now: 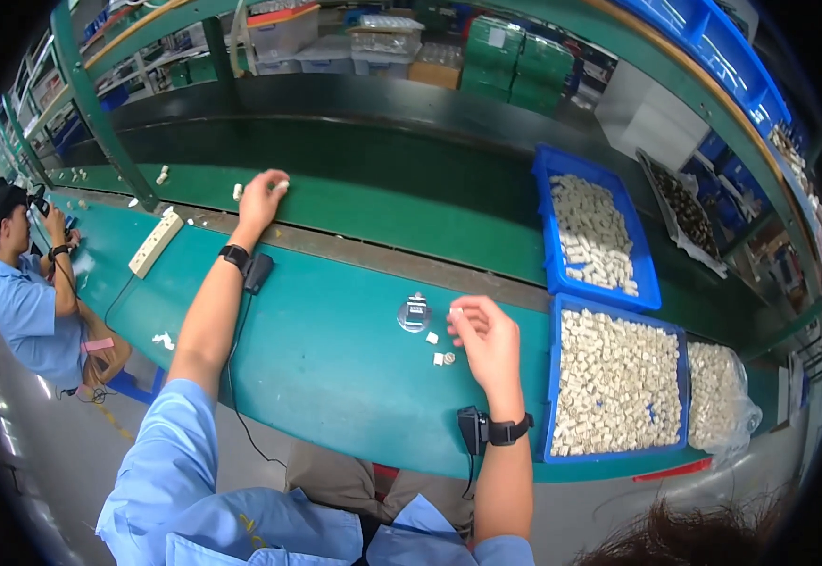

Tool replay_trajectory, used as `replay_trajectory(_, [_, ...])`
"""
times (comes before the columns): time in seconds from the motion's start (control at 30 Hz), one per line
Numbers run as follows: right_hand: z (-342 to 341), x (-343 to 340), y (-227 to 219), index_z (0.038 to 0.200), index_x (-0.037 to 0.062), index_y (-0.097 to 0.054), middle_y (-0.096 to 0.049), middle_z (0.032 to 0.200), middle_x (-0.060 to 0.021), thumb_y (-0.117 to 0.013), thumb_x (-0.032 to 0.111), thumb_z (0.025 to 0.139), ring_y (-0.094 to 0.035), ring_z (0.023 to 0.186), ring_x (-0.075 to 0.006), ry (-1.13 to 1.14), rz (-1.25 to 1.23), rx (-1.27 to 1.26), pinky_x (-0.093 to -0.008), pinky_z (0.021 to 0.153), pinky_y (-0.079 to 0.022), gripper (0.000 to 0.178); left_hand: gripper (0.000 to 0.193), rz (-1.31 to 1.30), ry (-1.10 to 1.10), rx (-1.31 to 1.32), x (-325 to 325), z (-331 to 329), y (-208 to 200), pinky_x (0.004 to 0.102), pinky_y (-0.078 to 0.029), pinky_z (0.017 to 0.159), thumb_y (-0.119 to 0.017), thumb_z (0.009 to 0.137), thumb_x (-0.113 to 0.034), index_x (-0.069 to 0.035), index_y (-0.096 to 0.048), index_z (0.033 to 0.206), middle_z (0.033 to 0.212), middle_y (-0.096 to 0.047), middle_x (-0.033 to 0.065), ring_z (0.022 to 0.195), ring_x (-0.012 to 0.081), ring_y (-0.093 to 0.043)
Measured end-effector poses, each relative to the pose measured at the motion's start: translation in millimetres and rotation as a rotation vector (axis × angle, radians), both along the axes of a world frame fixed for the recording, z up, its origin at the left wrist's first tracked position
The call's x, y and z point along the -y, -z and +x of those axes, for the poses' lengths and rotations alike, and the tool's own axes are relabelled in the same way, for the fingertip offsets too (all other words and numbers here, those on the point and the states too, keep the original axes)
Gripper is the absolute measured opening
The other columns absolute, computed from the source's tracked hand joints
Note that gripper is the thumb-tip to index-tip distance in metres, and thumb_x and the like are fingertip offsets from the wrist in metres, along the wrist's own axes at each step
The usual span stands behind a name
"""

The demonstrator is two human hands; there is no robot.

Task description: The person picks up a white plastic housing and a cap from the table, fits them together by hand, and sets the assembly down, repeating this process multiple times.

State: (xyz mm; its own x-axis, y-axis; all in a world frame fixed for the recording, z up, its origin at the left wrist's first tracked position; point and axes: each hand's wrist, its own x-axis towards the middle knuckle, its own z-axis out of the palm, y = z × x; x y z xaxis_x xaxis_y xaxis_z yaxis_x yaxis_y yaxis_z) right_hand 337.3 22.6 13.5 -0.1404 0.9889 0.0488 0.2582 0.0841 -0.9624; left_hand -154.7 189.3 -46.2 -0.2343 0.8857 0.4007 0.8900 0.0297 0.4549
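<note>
My left hand [261, 202] reaches over the dark green belt [354, 203], closed in a pinch on a small white plastic part [282, 186]. Just left of it, another white part [237, 191] rests on the belt. Over the teal tabletop [335, 349], my right hand [488, 341] has thumb and fingers pressed together around a small white piece [456, 312], mostly hidden by the fingertips. Beside that hand lie a few loose white parts [432, 338] and a clear round disc with a dark label [414, 315].
On the right, two blue trays [554, 377] hold many white parts, with a clear bag [720, 401] of similar ones beside them. A white power strip [156, 243] lies at left, near a green post [99, 113]. A seated co-worker [29, 292] is at far left.
</note>
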Motion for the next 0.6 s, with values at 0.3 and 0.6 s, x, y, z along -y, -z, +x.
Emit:
replay_trajectory(0.3, [-2.9, 3.3, -15.2, 0.118, -0.0051, -0.07, -0.073, 0.109, -0.0135, -0.067, 0.002, 0.1, -0.074, 0.091, -0.0193, -0.171, -0.01, -0.501, -0.03, 0.073, -0.062, 0.02, 0.028, 0.101, 0.595, 0.631, 113.3, 168.8, -75.9, 0.025, -0.053, 0.085, -0.07, 0.1, -0.009, -0.002, -0.068, 0.127, 0.115, -0.068, 0.0031, 0.1, 0.0094, -0.064])
replay_trajectory(0.6, [-26.7, 5.5, -4.3, 0.12, -0.0069, -0.071, -0.071, 0.11, -0.0146, -0.068, -0.003, 0.098, -0.074, 0.094, -0.0202, -0.307, -0.124, -0.575, -0.0308, 0.076, -0.062, 0.023, 0.032, -0.033, 0.899, 0.636, 193.1, 207.2, -47.4, 0.0253, -0.056, 0.075, -0.085, 0.083, 0.001, -0.002, -0.073, 0.112, 0.113, -0.071, 0.0113, 0.091, 0.0144, -0.068])
